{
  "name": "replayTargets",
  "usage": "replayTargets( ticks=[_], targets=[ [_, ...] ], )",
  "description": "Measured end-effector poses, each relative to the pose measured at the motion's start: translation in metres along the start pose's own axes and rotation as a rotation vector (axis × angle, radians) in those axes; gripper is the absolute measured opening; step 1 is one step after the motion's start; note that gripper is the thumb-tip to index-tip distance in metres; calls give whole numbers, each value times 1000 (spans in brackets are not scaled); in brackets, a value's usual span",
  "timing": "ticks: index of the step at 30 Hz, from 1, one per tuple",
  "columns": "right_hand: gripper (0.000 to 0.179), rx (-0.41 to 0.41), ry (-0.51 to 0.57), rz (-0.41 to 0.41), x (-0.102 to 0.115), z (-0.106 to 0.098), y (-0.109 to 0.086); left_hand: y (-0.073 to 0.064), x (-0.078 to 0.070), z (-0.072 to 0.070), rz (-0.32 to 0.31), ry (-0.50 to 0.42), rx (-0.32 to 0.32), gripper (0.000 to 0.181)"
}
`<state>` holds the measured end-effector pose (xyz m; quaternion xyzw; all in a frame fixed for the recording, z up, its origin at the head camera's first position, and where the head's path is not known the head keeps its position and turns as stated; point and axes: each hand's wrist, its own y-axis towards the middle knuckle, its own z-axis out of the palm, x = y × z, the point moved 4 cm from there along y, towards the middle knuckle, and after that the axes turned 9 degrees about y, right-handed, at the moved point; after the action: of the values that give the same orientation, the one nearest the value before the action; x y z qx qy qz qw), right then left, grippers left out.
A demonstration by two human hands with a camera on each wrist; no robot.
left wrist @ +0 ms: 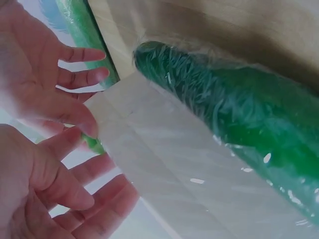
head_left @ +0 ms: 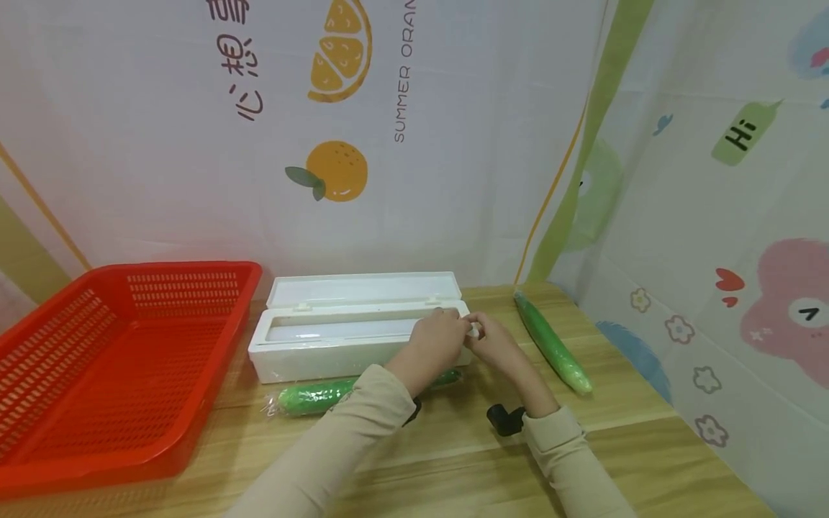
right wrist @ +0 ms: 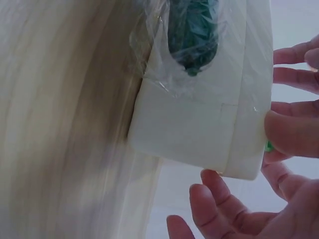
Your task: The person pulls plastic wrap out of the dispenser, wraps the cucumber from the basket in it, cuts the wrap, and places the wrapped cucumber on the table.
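A white cling film box stands on the table with its lid raised and a pale roll inside. My left hand reaches over its front right edge, relaxed fingers at the rim and thumb apart in the left wrist view. At the same corner my right hand pinches a small green piece at the box edge between thumb and index finger; its other fingers are spread below. A film-wrapped cucumber lies along the box front, partly hidden by my left forearm.
A second wrapped cucumber lies slanting to the right of the box. At the left stands a red plastic basket with perforated sides. Printed cloth hangs behind and to the right of the wooden table.
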<state>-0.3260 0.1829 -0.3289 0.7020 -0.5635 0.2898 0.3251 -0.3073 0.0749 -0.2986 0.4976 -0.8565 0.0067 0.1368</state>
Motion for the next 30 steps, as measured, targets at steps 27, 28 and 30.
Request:
replayTargets(
  ticks=[27,28,30],
  targets=[
    [25,2,4,-2,-1,3,0,-29,51,3,21,-186,-6,42],
    [25,1,2,-3,-1,2,0,-30,52,4,15,-187,-1,43],
    [25,2,-3,-5,-1,2,-1,-31,54,5,8,-190,0,46]
  ],
)
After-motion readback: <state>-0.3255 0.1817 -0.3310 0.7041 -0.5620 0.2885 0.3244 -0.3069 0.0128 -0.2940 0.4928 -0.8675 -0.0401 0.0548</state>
